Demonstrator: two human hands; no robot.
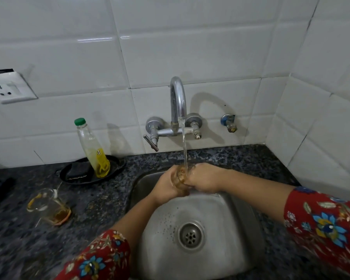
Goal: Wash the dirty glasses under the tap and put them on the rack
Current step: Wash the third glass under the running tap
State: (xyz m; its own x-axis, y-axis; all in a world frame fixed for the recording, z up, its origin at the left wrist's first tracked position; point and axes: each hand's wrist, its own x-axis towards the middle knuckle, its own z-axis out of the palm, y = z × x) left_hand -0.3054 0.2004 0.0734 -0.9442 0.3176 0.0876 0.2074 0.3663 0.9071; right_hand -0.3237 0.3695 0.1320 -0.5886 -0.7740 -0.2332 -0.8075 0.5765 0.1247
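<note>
With left hand (167, 187) and right hand (205, 178), clasps one glass (180, 176) directly below the tap (178, 98), fingers of both curled round its sides, mouth seemingly up into the stream. Looks mid-rinse, amber dregs inside. Has a second dirty glass (49, 207) waiting well left of the tap, nearer the left hand, apparently leaning leftward. Shows no rack, so cannot tell which way that lies.
</note>
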